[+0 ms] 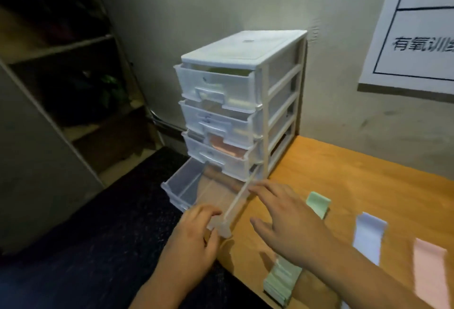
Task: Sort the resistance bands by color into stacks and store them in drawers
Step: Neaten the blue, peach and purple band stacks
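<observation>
Drawer unit (243, 45), centre frame, on table (356, 173); bottom drawer (181, 183) pulled out. Left grip (196, 230) holds the drawer's front corner. Right grip (287, 220) wide, fingers spread, holding nothing. On the table, lower right: green stack (282, 281), green band (318, 204), white band (369, 235), pink band (430, 267).

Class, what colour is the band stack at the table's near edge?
Pale green; the stack shows best in the head view.

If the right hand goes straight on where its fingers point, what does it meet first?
Probably the side wall of the pulled-out bottom drawer, just ahead of the right hand; depth is unclear, so it might pass over the rim.
</observation>
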